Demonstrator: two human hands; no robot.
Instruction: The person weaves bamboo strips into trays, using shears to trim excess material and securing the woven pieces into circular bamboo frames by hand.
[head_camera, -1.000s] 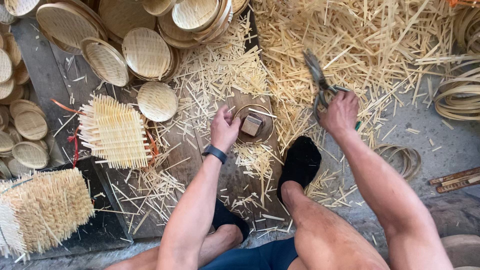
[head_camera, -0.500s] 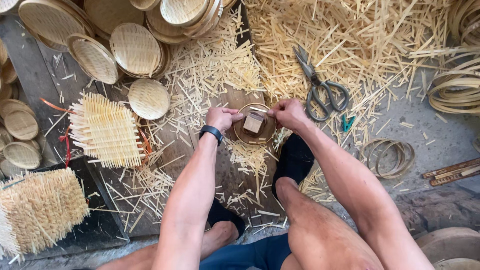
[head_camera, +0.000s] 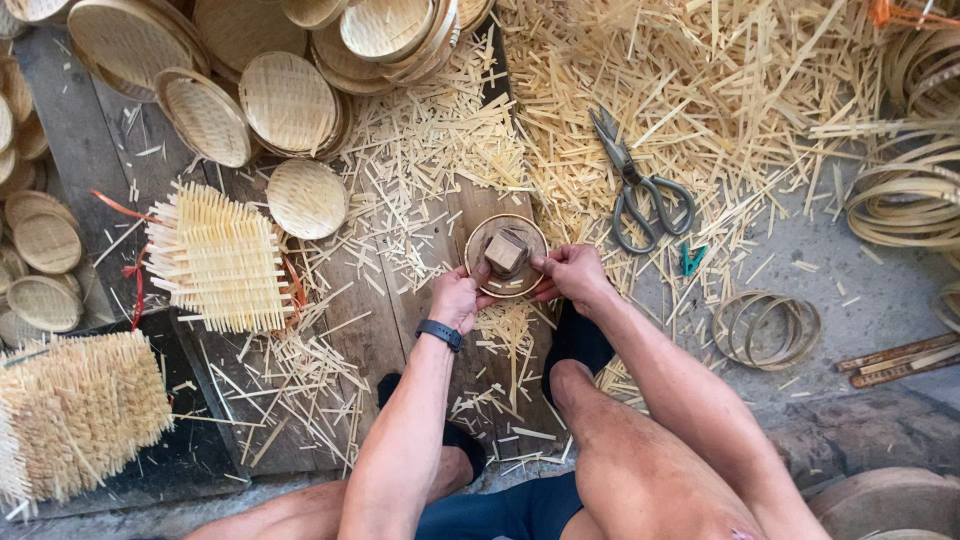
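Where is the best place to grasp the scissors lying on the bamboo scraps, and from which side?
Grasp the scissors by the two handle loops, which point toward the person's right hand. Come from above and from the near side: they lie flat, blades pointing away, so the loops are probably the safest hold.

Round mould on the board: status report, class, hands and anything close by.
Left hand and right hand both grip the round mould, wooden block on top. Scissors lie apart, right. Bamboo offcuts all around.

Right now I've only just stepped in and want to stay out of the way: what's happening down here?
A seated person grips a small round bamboo hoop on the wooden board with left hand and right hand; a wooden block sits inside it. Scissors lie on the bamboo offcuts nearby. Woven trays are stacked beyond.
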